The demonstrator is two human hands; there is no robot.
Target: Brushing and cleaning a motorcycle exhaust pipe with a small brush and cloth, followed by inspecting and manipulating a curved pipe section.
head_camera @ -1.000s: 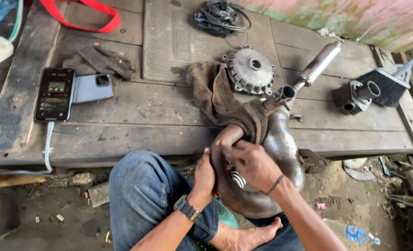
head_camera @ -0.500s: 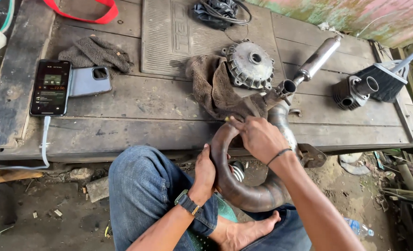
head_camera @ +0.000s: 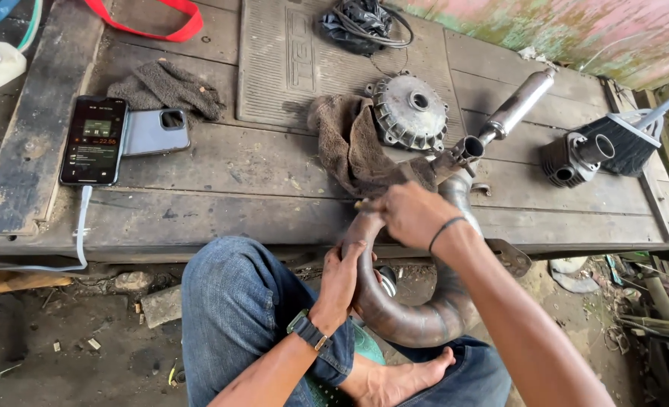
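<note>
While left hand (head_camera: 343,273) steadies curved exhaust pipe (head_camera: 417,320), right hand (head_camera: 410,215) rubs it

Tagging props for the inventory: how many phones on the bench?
2. A black smartphone, screen lit, lies at the left of the worn wooden bench with a white cable plugged in; a grey-blue phone lies face down, touching its right edge. None seem hidden.
</note>
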